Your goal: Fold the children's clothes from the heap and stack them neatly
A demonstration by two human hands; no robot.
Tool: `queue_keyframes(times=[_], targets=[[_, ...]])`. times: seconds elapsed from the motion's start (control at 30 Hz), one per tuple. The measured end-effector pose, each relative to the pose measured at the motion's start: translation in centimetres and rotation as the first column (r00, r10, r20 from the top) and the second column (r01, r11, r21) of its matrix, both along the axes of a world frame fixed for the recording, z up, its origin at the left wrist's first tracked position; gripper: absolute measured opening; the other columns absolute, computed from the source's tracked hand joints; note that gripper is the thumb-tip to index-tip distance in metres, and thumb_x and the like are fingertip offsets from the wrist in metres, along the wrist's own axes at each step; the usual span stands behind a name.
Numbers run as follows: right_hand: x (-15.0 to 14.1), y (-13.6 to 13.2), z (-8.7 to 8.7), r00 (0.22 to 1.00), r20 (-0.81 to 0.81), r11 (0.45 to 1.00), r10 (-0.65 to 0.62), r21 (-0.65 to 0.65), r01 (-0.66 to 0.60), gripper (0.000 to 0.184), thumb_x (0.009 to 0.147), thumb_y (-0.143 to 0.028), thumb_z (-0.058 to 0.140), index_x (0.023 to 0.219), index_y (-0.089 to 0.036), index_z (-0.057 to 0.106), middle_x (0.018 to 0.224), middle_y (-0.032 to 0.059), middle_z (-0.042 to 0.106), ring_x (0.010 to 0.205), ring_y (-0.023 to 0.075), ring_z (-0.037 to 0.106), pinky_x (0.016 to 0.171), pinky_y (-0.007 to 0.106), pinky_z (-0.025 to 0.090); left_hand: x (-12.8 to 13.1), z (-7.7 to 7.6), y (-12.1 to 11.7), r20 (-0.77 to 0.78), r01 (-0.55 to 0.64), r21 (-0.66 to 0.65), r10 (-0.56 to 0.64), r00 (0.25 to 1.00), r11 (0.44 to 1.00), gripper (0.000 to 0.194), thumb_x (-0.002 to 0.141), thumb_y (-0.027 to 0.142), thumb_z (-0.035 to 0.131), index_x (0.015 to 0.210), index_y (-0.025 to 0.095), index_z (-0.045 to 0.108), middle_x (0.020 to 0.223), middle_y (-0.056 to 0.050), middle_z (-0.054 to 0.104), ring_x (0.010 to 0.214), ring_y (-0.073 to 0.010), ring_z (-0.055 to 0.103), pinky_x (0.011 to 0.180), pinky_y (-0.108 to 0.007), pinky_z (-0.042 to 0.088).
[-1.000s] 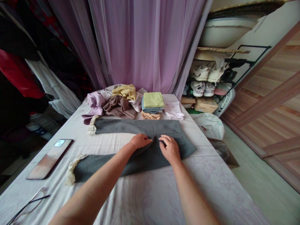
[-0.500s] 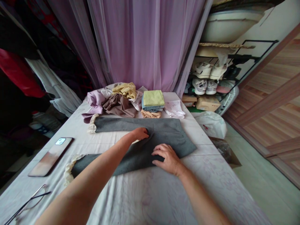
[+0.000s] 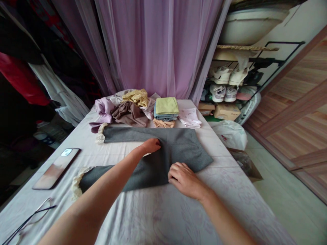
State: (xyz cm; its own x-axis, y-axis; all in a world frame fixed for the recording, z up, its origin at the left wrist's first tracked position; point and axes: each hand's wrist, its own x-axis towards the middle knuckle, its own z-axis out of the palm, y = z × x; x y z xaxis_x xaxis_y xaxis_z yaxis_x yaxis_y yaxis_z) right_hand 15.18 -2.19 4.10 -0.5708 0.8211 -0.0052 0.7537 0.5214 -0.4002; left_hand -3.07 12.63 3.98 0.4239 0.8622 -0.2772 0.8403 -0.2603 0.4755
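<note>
Smartphone (image 3: 56, 168) on bedsheet (image 3: 230, 204) at left, wire glasses (image 3: 33, 216) near left, folded cloth stack (image 3: 166, 109) far centre, loose clothes heap (image 3: 127, 112) beside it, sneakers (image 3: 224, 76) on far-right rack (image 3: 278, 43), lilac curtain (image 3: 158, 44) beyond

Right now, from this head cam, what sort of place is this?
Most likely a bedroom in a home: a bed with a pale patterned sheet, dark and red clothes hanging along the left side, and sneakers on a rack to the right.
</note>
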Motion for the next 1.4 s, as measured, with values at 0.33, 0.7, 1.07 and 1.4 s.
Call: queue_keyframes(times=[0.33, 0.7, 1.07, 1.4], targets=[[2.3, 3.2, -2.0, 0.962, -0.172, 0.946, -0.21, 0.215, 0.244, 0.023, 0.095, -0.025, 0.047, 0.094, -0.021, 0.069, 0.102, 0.0061, 0.07, 0.097, 0.0176, 0.062, 0.088, 0.031, 0.045, 0.3, 0.1, -6.1, -0.109, -0.008, 0.338, 0.047, 0.993, 0.941, 0.051, 0.083, 0.009, 0.05, 0.134, 0.011, 0.051, 0.132, -0.016, 0.058, 0.121, -0.025, 0.055, 0.106, -0.036, 0.041], [4.8, 4.4, -4.5, 0.803, 0.244, 0.832, -0.544, 0.285, 0.477, 0.057, 0.096, -0.049, 0.04, 0.147, -0.025, 0.042, 0.157, 0.0115, 0.033, 0.144, 0.0287, 0.028, 0.114, 0.052, 0.022, -1.3, -4.0, -9.6, -0.13, 0.237, 0.5, -0.198, 0.971, 0.833, 0.051, 0.097, 0.049, 0.04, 0.142, 0.027, 0.048, 0.149, -0.004, 0.048, 0.143, -0.0286, 0.032, 0.119, -0.055, 0.018], [4.6, 4.1, -4.8, 0.784, 0.226, 0.798, -0.578, 0.357, 0.485, 0.052, 0.097, -0.046, 0.037, 0.143, -0.024, 0.048, 0.153, 0.0113, 0.04, 0.14, 0.0275, 0.035, 0.112, 0.051, 0.028, -5.3, -4.0, -10.0, -0.099, 0.251, 0.463, -0.232, 0.968, 0.85, 0.055, 0.098, 0.053, 0.035, 0.144, 0.026, 0.044, 0.151, -0.003, 0.045, 0.144, -0.0264, 0.031, 0.121, -0.051, 0.014], [5.3, 4.2, -6.1, 0.791, 0.192, 0.781, -0.581, 0.403, 0.477, 0.05, 0.095, -0.046, 0.037, 0.139, -0.025, 0.051, 0.15, 0.0103, 0.045, 0.137, 0.0271, 0.04, 0.11, 0.051, 0.032, -10.7, -1.8, -10.7, -0.044, 0.121, 0.422, -0.113, 0.993, 0.899, 0.039, 0.097, 0.033, 0.039, 0.128, 0.02, 0.059, 0.128, -0.009, 0.065, 0.117, -0.0205, 0.059, 0.103, -0.035, 0.044]])
